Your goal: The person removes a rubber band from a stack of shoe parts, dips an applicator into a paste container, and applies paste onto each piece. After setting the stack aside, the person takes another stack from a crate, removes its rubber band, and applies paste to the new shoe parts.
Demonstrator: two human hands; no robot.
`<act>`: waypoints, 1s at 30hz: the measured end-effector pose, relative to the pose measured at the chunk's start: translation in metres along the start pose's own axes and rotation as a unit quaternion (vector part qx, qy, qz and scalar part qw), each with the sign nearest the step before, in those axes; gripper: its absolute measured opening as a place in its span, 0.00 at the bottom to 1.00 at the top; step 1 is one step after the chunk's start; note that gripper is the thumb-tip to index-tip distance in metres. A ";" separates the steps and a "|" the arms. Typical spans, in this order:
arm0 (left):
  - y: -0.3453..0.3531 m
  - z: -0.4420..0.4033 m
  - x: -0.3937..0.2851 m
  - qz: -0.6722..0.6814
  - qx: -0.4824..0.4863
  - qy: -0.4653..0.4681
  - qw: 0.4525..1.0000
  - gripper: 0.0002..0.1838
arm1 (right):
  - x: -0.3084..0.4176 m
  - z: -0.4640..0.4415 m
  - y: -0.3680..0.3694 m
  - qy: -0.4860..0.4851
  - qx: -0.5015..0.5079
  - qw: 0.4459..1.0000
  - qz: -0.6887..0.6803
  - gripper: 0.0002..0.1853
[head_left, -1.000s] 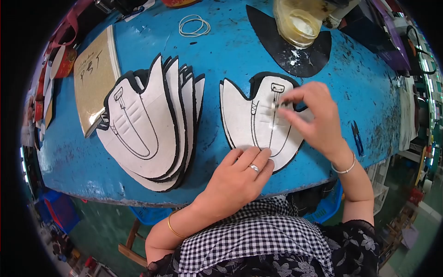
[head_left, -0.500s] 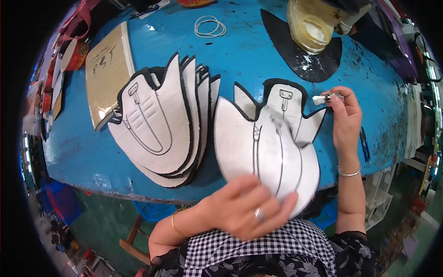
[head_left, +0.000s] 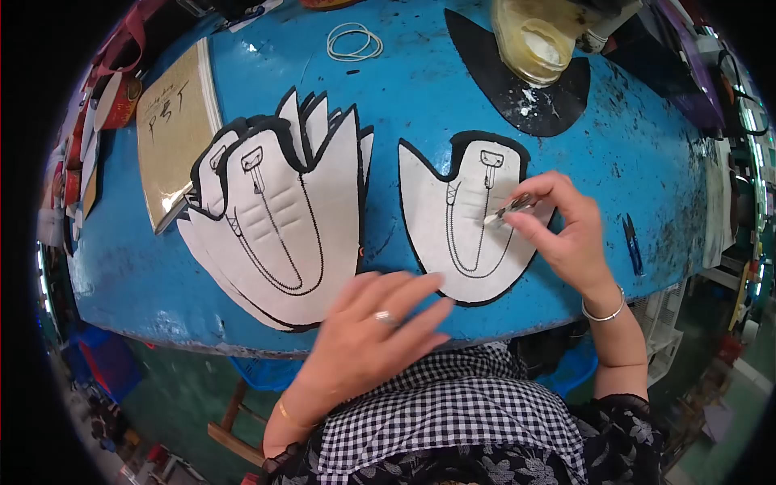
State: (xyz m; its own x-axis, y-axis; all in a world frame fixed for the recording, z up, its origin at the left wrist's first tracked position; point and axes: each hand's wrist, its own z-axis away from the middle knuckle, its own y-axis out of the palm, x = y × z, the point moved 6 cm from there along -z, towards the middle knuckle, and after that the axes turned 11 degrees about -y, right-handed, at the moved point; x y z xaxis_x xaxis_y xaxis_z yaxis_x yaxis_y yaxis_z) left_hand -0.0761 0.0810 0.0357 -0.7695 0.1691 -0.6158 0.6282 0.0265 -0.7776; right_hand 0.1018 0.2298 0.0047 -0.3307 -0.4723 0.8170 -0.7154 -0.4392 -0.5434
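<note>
A white stitched piece with black edging lies flat on the blue table at centre right. Over it, my right hand pinches a small clear brush-like tool whose whitish tip is at the middle stitch line. To the left is a pile of similar pieces, the top one shifted right of those beneath. My left hand, slightly blurred, hovers between the pile and the single piece with its fingers spread and nothing in it.
A jar of white paste stands on a black piece. Dark blue snips lie at the right. A gold notebook is at the left, and a looped white cord lies at the back.
My left hand has moved left and opened; the piece it lifted now lies on top of the pile. My right hand has brought the tool from the side onto the piece underneath.
</note>
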 end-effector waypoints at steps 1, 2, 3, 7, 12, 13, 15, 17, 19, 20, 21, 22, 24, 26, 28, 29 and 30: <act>0.014 -0.007 -0.005 0.009 0.010 0.011 1.000 0.21 | 0.005 -0.003 0.005 -0.032 0.019 0.999 0.027 0.12; 0.024 -0.012 -0.007 0.018 0.020 0.022 0.999 0.22 | 0.008 -0.006 0.008 -0.063 0.037 0.996 0.054 0.13; 0.032 -0.014 -0.007 0.007 0.026 0.024 0.999 0.22 | 0.009 -0.009 0.012 -0.094 0.055 0.991 0.080 0.13; 0.044 -0.018 -0.007 -0.042 0.033 0.052 0.997 0.21 | 0.004 -0.025 0.005 -0.164 -0.009 0.971 0.175 0.13; 0.041 -0.019 -0.014 -0.089 0.013 0.077 0.993 0.18 | 0.025 -0.024 0.007 -0.262 0.006 0.933 0.249 0.13; 0.040 -0.019 -0.015 -0.097 0.010 0.081 0.992 0.17 | 0.031 -0.018 0.009 -0.281 0.022 0.924 0.258 0.13; 0.039 -0.021 -0.016 -0.107 0.007 0.081 0.991 0.16 | 0.033 -0.007 0.013 -0.260 0.051 0.942 0.204 0.12; 0.039 -0.023 -0.018 -0.109 0.009 0.074 0.991 0.16 | 0.030 -0.001 0.013 -0.213 0.073 0.964 0.140 0.12; 0.041 -0.026 -0.017 -0.097 -0.004 0.070 0.993 0.16 | 0.018 -0.004 0.001 -0.109 0.042 0.991 0.062 0.10; 0.042 -0.027 -0.016 -0.091 -0.012 0.067 0.994 0.16 | 0.008 -0.005 -0.005 -0.051 0.011 0.998 0.020 0.10; 0.044 -0.028 -0.015 -0.084 -0.016 0.069 0.994 0.16 | -0.003 -0.007 -0.011 0.006 -0.019 1.000 -0.023 0.10; 0.045 -0.029 -0.014 -0.077 -0.020 0.071 0.994 0.16 | -0.012 -0.013 -0.020 0.012 -0.070 0.994 -0.082 0.10; 0.042 -0.032 -0.016 -0.063 -0.019 0.084 0.994 0.15 | -0.043 -0.031 -0.040 0.025 -0.155 0.973 -0.171 0.10; 0.036 -0.036 -0.024 -0.052 -0.016 0.112 0.992 0.13 | -0.080 -0.048 -0.061 0.032 -0.221 0.947 -0.231 0.11; 0.022 -0.035 -0.037 -0.015 -0.036 0.156 0.987 0.15 | -0.100 -0.061 -0.072 0.010 -0.254 0.936 -0.242 0.11; 0.015 -0.031 -0.044 -0.007 -0.041 0.175 0.984 0.15 | -0.108 -0.066 -0.075 0.001 -0.270 0.930 -0.250 0.11; 0.007 -0.027 -0.050 0.005 -0.059 0.198 0.978 0.18 | -0.108 -0.069 -0.075 0.002 -0.279 0.936 -0.215 0.13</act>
State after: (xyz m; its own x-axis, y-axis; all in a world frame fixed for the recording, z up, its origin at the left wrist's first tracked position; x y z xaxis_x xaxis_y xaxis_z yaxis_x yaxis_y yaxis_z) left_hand -0.0304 0.0990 0.0640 -0.6732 0.5382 -0.5070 0.6620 0.1334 -0.7375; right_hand 0.1487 0.3663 -0.0293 0.0602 -0.3404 0.9384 -0.9925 -0.1204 0.0200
